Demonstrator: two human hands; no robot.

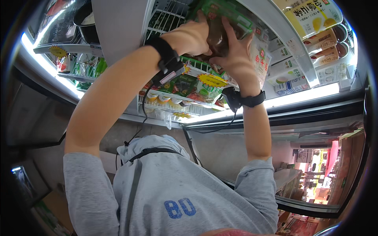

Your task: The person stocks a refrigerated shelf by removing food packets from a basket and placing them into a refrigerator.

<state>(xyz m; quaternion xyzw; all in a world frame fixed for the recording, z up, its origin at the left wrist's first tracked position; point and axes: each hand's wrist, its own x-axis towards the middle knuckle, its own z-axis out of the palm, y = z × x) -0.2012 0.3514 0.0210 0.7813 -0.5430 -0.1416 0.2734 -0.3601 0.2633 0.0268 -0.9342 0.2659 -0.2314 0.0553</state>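
Both hands reach into a lit display fridge, at a white wire shelf (165,20). My left hand (192,37) lies against the left side of a green and clear plastic food package (218,31) with dark brown contents. On the package's right side rests my right hand (239,53), its fingers spread over the film. Together the two hands hold the package between them. Right of it stands a white packet with red writing (261,60). A yellow starburst price tag (212,80) hangs on the shelf edge just below. Both wrists wear black straps with small cabled devices.
Green food bags (184,84) fill the shelf below, with lidded cups (164,98) under them. Cartons (285,67) and a large yellow drink container (313,17) stand to the right. A white divider (119,26) is at the left. A glass door (313,171) stands at the lower right.
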